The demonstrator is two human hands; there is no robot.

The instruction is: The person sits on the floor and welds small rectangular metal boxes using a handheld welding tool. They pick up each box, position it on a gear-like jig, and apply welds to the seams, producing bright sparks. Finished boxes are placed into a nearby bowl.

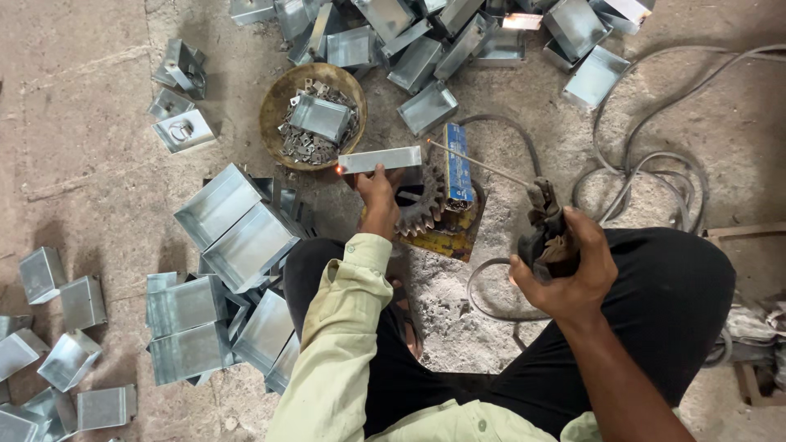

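Dozens of shiny sheet-metal boxes lie around me on the dusty floor, some stacked open side up just left of my knee, more heaped along the top edge, and a loose scatter at far left. Those I can see into hold nothing. One round rusty bowl sits ahead of me, filled with small metal clips, and a single small box rests on top of that pile. My left hand is closed around the lower edge of another box, thumb and fingers pinching it from below; it sits just above a toothed gear wheel and beside a blue packet standing on the gear's right side. The box I hold lies with its long axis running left to right, nearly level, its narrow face turned up toward me, and a small orange glow shows at its left end. My right hand is wrapped tight round a dark welding holder, which grips a thin rod. The rod slants up and to the left, its tip close to the right end of the held box. Grey cables coil over the floor to my right.
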